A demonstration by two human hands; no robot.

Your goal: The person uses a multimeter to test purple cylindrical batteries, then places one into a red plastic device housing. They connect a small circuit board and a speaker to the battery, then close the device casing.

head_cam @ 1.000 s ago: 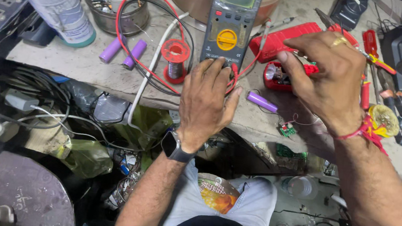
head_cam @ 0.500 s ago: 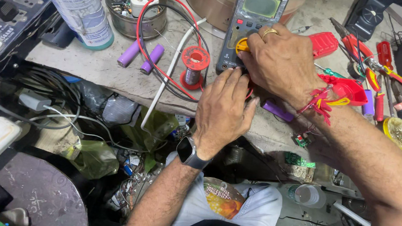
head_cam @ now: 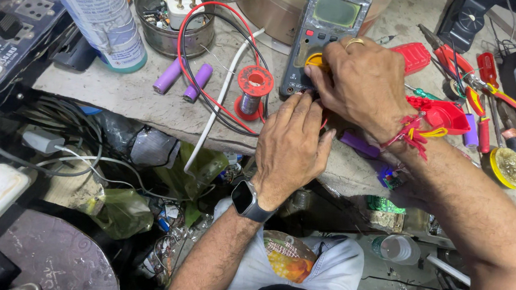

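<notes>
Cluttered grey workbench point(head_cam: 119, 98) above a wire-strewn floor point(head_cam: 61, 258).

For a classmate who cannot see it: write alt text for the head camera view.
Seen from above, a person's right hand rests on the yellow dial of a grey multimeter while the left hand, wearing a smartwatch, touches its lower edge. Around them on the cluttered workbench lie a red solder spool, purple cells, red and black leads and screwdrivers.

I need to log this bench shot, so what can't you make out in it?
Head view:
- Multimeter dial: mostly covered by the right hand.
- Meter's bottom edge: hidden behind the left hand fingers; its grip unclear.
- Meter screen: too small to read.
- Spray can: top cut off by the frame.
</notes>
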